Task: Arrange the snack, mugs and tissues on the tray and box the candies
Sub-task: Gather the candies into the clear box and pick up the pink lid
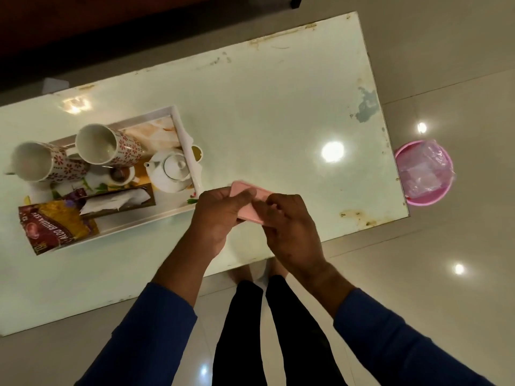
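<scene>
Both my hands hold the pink box [252, 201] above the table [278, 107], just right of the tray [178, 118]: left hand [220, 215] gripping its left end, thumb over the top, right hand [287, 224] curled round its right end. On the tray: two floral mugs [111, 144] side by side, white teapot [170, 169], tissue holder [119, 200], snack packet [55, 227] sticking out over the tray's near-left corner. Candies not visible. Pink bin [423, 172] on the floor past the table's right end.
</scene>
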